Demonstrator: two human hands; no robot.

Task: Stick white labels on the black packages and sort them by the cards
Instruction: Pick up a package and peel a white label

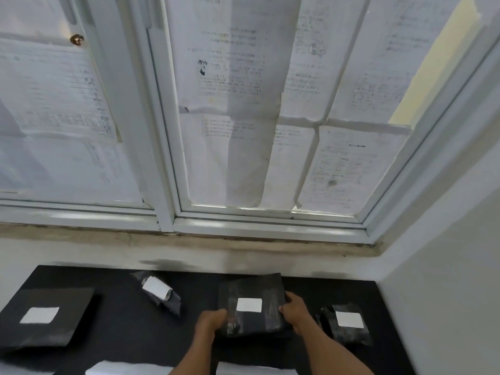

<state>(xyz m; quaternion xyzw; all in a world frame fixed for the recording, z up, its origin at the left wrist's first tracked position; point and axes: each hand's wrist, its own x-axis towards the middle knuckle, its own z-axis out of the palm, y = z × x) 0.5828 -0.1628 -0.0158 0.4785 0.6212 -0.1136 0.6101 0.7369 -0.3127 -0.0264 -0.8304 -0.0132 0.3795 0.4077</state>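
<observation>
A black package with a white label on top sits in the middle of the black table. My left hand grips its near left edge and my right hand grips its right edge. A large flat labelled black package lies at the far left. A small crumpled black package with a curled white label lies behind it to the right. Another labelled black package rests just right of my right hand. White cards show at the bottom edge.
The table stands in a corner: a white wall on the right and a sill with a window covered in printed paper sheets behind. A second white card lies under my forearms.
</observation>
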